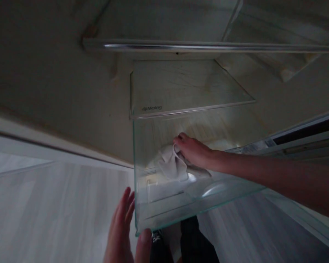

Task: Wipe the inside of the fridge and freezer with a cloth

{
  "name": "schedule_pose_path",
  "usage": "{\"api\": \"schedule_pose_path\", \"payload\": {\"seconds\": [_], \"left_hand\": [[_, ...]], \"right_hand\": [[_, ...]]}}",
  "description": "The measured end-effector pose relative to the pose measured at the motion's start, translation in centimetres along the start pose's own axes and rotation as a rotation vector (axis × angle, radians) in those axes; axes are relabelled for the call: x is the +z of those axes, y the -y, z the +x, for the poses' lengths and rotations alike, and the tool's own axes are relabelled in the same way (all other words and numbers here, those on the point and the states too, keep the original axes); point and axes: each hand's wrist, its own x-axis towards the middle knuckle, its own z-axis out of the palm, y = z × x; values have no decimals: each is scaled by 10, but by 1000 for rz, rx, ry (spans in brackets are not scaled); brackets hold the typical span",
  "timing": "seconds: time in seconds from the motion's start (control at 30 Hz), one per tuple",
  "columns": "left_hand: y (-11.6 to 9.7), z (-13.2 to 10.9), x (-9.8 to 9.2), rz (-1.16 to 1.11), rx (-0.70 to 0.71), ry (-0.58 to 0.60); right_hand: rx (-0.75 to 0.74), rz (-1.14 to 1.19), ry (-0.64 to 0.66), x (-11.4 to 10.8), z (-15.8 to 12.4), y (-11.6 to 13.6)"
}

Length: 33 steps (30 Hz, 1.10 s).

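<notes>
A clear drawer-like glass panel juts out of a pale fridge interior toward me. On its surface lies a crumpled whitish cloth, with my right hand closed on it, the arm reaching in from the right. My left hand is at the panel's near left corner, fingers apart beside the left edge and thumb near the front edge; whether it touches the glass is hard to tell. Nothing shows in that hand.
Above and behind is a glass shelf with printed lettering. Higher up runs a shelf with a shiny metal rim. Fridge walls stand on both sides. Below are a grey wood-look floor and my dark-clad legs.
</notes>
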Motion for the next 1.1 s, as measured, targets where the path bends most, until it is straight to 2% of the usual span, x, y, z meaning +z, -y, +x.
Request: {"api": "schedule_pose_path", "payload": {"seconds": [0.07, 0.13, 0.23, 0.33, 0.43, 0.53, 0.6, 0.67, 0.77, 0.93, 1.03, 1.1], "left_hand": [[-13, 1, 9, 20, -130, 24], [-23, 1, 14, 63, -227, 26], [-29, 3, 16, 74, -321, 5], [-31, 4, 19, 66, -341, -15], [-33, 4, 22, 82, -350, -29], [-34, 3, 22, 117, -340, -39], [-33, 3, 20, 148, -325, -35], [-31, 3, 19, 172, -314, -20], [-26, 3, 18, 186, -276, 3], [-21, 2, 20, 181, -223, -20], [-23, 2, 21, 182, -261, -15], [-26, 1, 21, 199, -294, -9]], "right_hand": [[167, 74, -252, -5, 13, -10], [205, 90, -378, -6, 24, -13], [-17, 1, -323, 4, 39, -7], [-198, -43, -311, 19, 62, 0], [-223, -18, -299, 29, 96, 6], [-252, -23, -172, 34, 123, 12], [-290, -17, -111, 37, 129, 16], [-320, 7, -94, 41, 126, 20], [-409, 58, -45, 46, 105, 30], [-673, 228, 233, 51, 49, 56], [-752, 281, 402, 45, 17, 68], [-712, 229, 337, 33, 7, 66]]}}
